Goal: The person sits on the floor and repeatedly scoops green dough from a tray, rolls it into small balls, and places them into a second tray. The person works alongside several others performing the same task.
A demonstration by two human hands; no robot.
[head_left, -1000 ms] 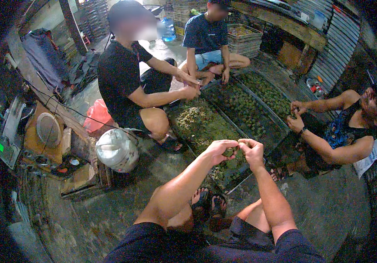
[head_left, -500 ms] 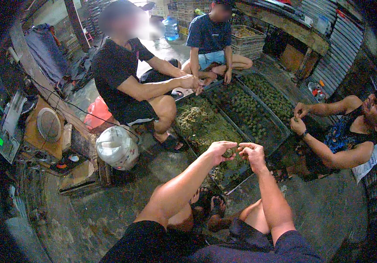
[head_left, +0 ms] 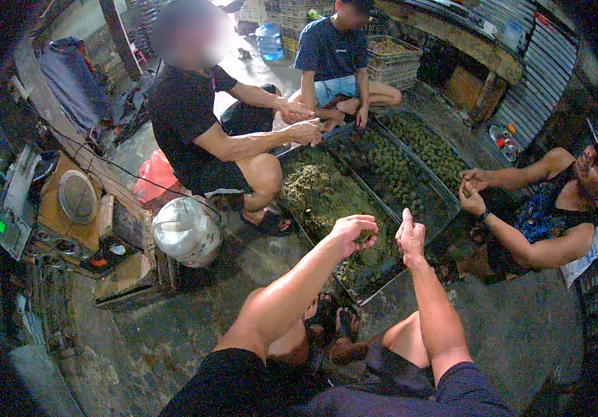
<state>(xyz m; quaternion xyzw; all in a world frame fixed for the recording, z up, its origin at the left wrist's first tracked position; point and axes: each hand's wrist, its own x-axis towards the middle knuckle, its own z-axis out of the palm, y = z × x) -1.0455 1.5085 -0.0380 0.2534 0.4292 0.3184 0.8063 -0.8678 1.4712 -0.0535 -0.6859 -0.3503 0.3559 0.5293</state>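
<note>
My left hand (head_left: pixel 354 235) is closed, its fingers curled around a small greenish lump (head_left: pixel 364 237), mostly hidden by the fingers. Apart from it, on the right, is my right hand (head_left: pixel 410 238), with the fingers folded in and the thumb pointing up; whatever it may hold is too small to make out. Both hands hover over the near end of a dark tray (head_left: pixel 341 278) containing a loose, crumbly green-brown mass (head_left: pixel 320 189). Beside that, a middle section holds rows of small round green balls (head_left: pixel 382 156). More such balls (head_left: pixel 427 142) fill the tray farther right.
Left of the trays sits a person in black (head_left: pixel 188 118); another in dark blue (head_left: pixel 334 55) sits at the far end, and a third (head_left: pixel 556 215) at the right. A white helmet-like object (head_left: pixel 186 233) stands left, near a wooden speaker box (head_left: pixel 69 208). Crates (head_left: pixel 393 69) stand behind.
My hands have moved apart; my right thumb now points up and my left fingers have curled further. The person in black has shifted their hands, and the person at right has brought theirs together.
</note>
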